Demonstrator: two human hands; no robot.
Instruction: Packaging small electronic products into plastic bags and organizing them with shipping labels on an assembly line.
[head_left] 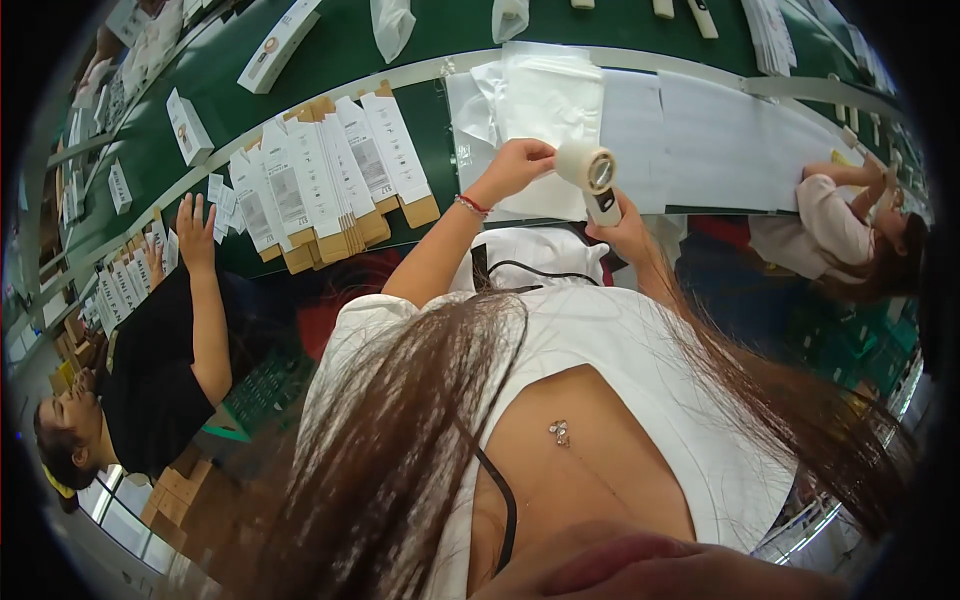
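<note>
Holding cream fan point(590, 177), right grip point(626, 234) closed.

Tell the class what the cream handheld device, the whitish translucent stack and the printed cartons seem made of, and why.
Cream handheld device: probably hard plastic with a satin finish, going by its smooth, moulded-looking body.
Whitish translucent stack: likely thin plastic film, slightly glossy, since it looks wrinkled and cloudy.
Printed cartons: apparently paperboard, white-faced, with brown showing at the ends; finish unclear.
</note>
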